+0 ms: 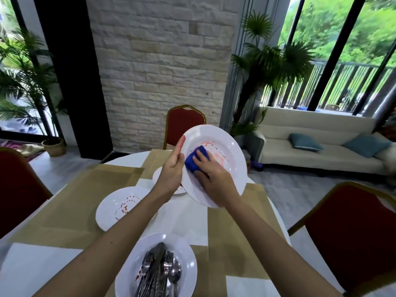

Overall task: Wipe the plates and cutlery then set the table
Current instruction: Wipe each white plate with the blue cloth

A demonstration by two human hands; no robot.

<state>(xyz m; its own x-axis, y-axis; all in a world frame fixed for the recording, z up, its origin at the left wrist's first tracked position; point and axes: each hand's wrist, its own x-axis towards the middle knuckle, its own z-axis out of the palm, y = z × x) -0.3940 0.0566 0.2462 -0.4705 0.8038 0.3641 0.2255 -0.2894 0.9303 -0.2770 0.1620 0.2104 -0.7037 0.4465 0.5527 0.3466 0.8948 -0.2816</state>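
Nearest me, on the round table [188,217], sits a white cutlery plate [188,262] heaped with a pile of cutlery [158,273], forks and spoons lying together, with a few red flecks beside them. Just beyond that cutlery plate and to its left lies a streaked plate [111,211], white with a ring of red smears at its centre, resting on a tan placemat [70,202]. Further beyond, a third plate [157,174] peeks out behind the arms. Above it, well beyond the cutlery plate, the raised plate [233,159] is held tilted off the table, white, with orange-red smears across its well. The left hand [171,170] grips its left rim, thumb up along the edge. The right hand [214,179] curls around a blue sponge [196,160] and presses it against the plate's face. Farthest beyond the cutlery plate stands a red chair [182,123].
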